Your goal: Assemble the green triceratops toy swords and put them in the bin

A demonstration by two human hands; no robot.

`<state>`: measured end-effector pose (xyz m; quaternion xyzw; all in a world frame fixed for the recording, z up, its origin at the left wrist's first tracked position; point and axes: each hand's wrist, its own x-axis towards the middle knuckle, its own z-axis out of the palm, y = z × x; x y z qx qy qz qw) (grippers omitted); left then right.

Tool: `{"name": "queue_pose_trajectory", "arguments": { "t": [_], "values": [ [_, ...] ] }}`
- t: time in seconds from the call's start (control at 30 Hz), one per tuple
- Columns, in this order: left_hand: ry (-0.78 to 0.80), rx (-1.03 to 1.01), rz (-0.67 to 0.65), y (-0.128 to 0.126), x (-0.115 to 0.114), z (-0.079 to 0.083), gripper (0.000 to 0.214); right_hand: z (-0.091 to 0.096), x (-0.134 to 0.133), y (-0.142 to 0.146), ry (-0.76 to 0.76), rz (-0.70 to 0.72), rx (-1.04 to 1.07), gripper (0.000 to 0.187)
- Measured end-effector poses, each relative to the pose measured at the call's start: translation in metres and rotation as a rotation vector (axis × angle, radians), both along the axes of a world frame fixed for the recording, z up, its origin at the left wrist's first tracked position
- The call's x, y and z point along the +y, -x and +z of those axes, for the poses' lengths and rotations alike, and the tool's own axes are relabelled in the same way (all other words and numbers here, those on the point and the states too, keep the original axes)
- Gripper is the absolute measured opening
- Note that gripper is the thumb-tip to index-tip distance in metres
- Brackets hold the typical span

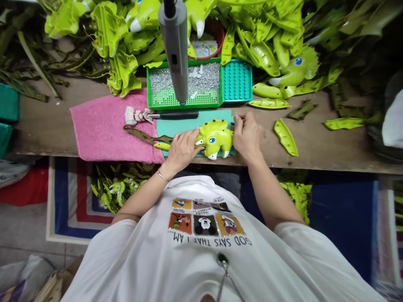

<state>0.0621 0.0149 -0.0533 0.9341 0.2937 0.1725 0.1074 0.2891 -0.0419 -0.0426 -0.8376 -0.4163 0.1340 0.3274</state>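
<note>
A lime-green toy dinosaur head [217, 136] with a blue eye and white horn tips lies on a turquoise mat [189, 126] in front of me. My left hand [181, 149] is closed over its left end. From under that hand, a long olive plastic piece [143, 135] reaches left onto a pink cloth [107, 128]. My right hand [248, 136] is curled at the toy's right end, fingertips pressed together against it and partly hidden. Behind the toy lies a black-handled tool [179, 114] with a cloth-wrapped head [135, 115].
A grey powered screwdriver [179, 54] hangs upright over a green tray [201, 100] of small screws. Beside the tray is a teal studded box [237, 79]. Green plastic parts [267, 33] pile along the back. Loose pieces, one a curved green shell [286, 137], lie at right.
</note>
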Motion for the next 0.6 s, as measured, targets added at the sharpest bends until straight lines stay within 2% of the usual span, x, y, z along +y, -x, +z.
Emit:
{"name": "queue_pose_trajectory", "arguments": {
  "t": [0.17, 0.3, 0.43, 0.6],
  "values": [
    [0.102, 0.042, -0.045, 0.012, 0.007, 0.023, 0.058, 0.003, -0.004, 0.006, -0.044, 0.043, 0.088, 0.03],
    [0.188, 0.089, -0.004, 0.009, -0.011, 0.038, 0.066, -0.003, -0.003, 0.015, -0.056, 0.034, 0.112, 0.033],
    [0.157, 0.096, 0.136, -0.009, -0.036, 0.034, 0.09, -0.003, -0.002, 0.024, -0.065, 0.006, 0.094, 0.029],
    [0.076, 0.093, 0.249, -0.027, -0.045, 0.026, 0.089, 0.011, 0.004, 0.026, 0.064, 0.03, 0.107, 0.027]
  ]
}}
